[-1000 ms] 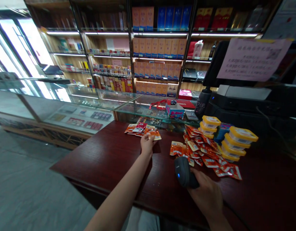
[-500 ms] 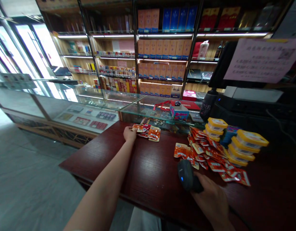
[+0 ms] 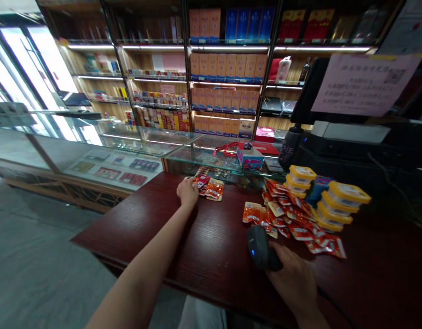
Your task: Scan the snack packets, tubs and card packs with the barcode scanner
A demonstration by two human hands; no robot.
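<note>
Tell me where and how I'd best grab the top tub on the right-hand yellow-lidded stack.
Probably by its opposite side edges, coming from above. The top tub is boxy, with its broad top facing up and nothing resting on it, while orange packets crowd the lower left of the stack.

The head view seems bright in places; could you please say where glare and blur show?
Head view: windows washed out, a sheen on the brown desk; same head view: the pink sign too blurred to read.
</note>
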